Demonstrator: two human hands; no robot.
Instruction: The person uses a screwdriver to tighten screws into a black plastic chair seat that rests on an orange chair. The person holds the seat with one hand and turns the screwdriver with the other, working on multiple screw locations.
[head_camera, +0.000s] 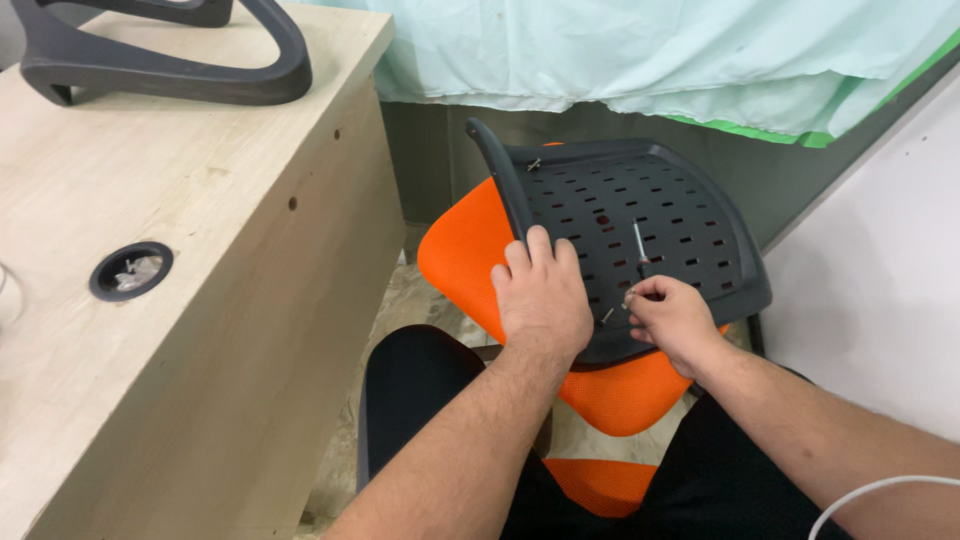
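A black perforated plastic chair panel (650, 215) lies over an orange mesh chair cushion (465, 250), resting on my lap. My left hand (540, 295) presses flat on the panel's near left part. My right hand (672, 318) pinches a small screw against the panel's near edge. A thin metal tool (639, 245), like a hex key, stands in a slot just above my right fingers. Another screw (534, 163) sits near the panel's far left corner.
A light wooden desk (200, 300) with a round cable hole (131, 270) stands at the left. A black chair armrest part (160, 50) lies on its far end. A pale green cloth (680, 50) hangs behind. A white wall (880, 280) is at the right, and a white cable (880, 490) crosses my right arm.
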